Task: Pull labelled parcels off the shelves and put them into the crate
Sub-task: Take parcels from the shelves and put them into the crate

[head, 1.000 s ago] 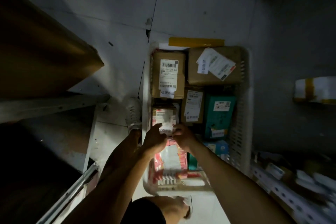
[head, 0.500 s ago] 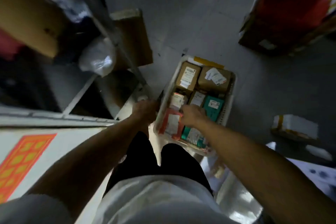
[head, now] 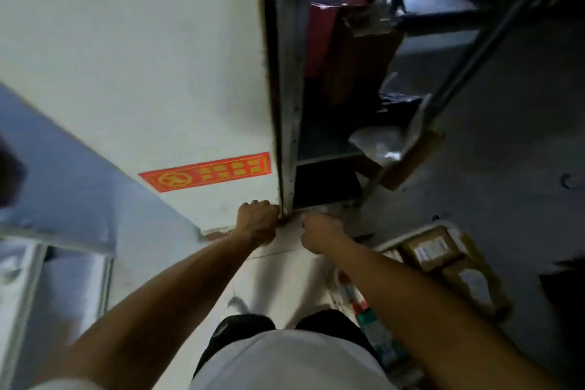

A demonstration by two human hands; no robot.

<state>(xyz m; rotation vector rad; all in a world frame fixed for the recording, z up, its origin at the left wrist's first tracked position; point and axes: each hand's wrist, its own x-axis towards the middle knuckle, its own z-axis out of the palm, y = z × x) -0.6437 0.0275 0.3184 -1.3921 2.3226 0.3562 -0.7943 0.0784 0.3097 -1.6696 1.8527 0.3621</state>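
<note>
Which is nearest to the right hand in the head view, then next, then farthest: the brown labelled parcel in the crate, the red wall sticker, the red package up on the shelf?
From the right hand:
1. Brown labelled cardboard parcel, in the crate to the hand's right.
2. Red rectangular wall sticker, on the white wall up and left, past the left hand.
3. Red package, high on the metal shelf, well above.

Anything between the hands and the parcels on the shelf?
Nothing visible blocks them. Both the left hand and right hand hang low by the metal upright at the shelf's foot; the brown parcel sits higher, in the open bay. The view is blurred.
</note>
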